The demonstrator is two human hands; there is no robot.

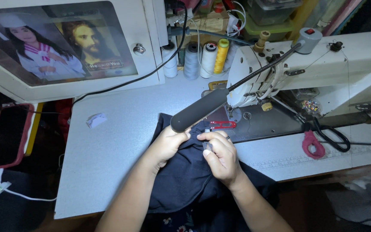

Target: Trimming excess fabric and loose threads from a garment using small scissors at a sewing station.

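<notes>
Left hand [167, 144] and right hand [220, 155] fingers both pinching one navy cloth [181, 180], one red snips [222, 125], four thread spools [198, 58], one scissors [329, 137] on desk [108, 146]

Phone [6, 135] w/ dark rectangular screen, red-edged case: far left of sewing machine [323, 68], off the table edge. Small white rectangular label tag [1, 188] on white cable: left, below phone. No packages or signs visible.

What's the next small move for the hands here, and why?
Probably slide the dark cloth toward the sewing machine. Both hands, left hand and right hand, pinch its edge short of the needle, with the red snips lying between.
</notes>
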